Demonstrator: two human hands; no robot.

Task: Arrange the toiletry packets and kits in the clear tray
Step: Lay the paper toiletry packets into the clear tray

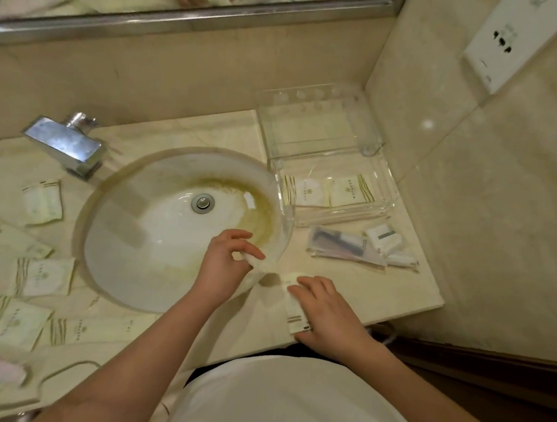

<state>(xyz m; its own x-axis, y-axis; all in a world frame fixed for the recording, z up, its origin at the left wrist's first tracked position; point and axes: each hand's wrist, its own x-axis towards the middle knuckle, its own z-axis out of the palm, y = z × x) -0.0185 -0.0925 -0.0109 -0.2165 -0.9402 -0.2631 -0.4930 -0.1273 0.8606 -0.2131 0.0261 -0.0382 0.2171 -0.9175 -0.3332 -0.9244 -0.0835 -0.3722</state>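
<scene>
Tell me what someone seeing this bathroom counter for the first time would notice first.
Likely the sink in the middle, stained yellow-brown around its drain, with both hands at its near right rim: the left hand and right hand hold one white packet between them. Next, the clear tray at the back right with two packets lying flat inside, and the loose packets scattered left of the sink.
</scene>
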